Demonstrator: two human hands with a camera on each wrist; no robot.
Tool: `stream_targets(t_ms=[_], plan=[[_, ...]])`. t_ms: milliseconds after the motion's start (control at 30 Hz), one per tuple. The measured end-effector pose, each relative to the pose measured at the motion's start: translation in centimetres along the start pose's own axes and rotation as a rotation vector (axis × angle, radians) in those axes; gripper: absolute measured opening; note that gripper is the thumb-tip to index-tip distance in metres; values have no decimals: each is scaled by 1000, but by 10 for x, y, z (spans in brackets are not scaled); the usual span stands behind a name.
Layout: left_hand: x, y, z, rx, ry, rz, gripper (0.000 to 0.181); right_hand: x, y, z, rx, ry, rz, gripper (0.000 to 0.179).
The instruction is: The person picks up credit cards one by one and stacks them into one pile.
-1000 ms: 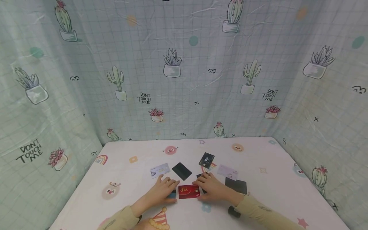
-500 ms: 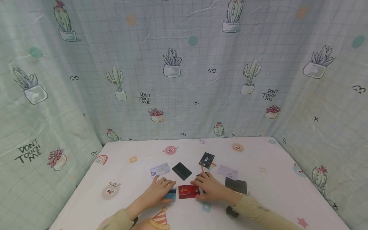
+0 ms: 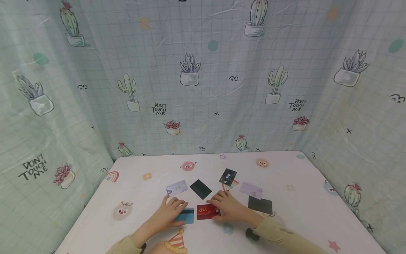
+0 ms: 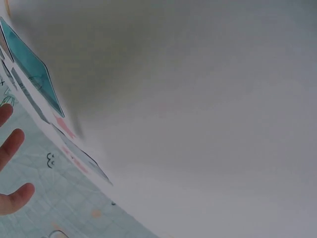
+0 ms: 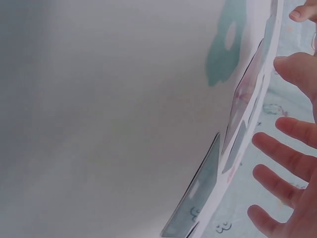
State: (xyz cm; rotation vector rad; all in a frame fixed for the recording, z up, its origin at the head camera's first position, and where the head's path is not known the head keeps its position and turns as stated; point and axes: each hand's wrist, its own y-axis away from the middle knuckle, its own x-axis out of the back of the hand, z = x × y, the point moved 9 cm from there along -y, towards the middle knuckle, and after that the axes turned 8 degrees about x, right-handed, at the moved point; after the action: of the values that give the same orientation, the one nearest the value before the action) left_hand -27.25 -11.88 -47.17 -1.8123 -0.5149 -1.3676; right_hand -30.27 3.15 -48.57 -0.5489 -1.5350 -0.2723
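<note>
In the head view my left hand (image 3: 169, 211) lies low over the left part of a blue card (image 3: 189, 216), its fingers relaxed and spread. A teal card face (image 4: 34, 64) shows beside those fingers in the left wrist view. My right hand (image 3: 229, 208) reaches to the right end of a red VIP card (image 3: 207, 212), with fingertips overlapping its upper edge. Fingers of the right hand (image 5: 290, 168) look spread apart in the right wrist view, and nothing is gripped between them. The red card lies flat just right of the blue one.
Behind the hands lie a pale card (image 3: 176, 187), a plain black card (image 3: 201, 189), a black Vip card (image 3: 228, 177) and a lavender card (image 3: 251, 189). Dark cards (image 3: 260, 205) lie right of the right hand. A patterned curtain (image 3: 203, 106) borders the table (image 3: 285, 229).
My left hand has drawn back to the left, baring more of the blue card. The right hand has shifted slightly left, further over the red card. Both cards look unmoved.
</note>
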Motion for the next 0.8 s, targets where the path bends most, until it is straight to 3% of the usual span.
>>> stream_targets(t_ms=[133, 367, 567, 800], plan=[[0, 5, -4, 3, -8, 4, 62, 0, -3, -2, 2, -5, -2, 56], [0, 12, -8, 41, -2, -58, 61, -2, -10, -9, 6, -36, -26, 55], [-1, 17, -12, 48, -3, -71, 61, -3, -16, -16, 23, -33, -29, 54], [-9, 23, -16, 81, 10, -143, 61, -5, -23, -22, 47, -1, -23, 52]])
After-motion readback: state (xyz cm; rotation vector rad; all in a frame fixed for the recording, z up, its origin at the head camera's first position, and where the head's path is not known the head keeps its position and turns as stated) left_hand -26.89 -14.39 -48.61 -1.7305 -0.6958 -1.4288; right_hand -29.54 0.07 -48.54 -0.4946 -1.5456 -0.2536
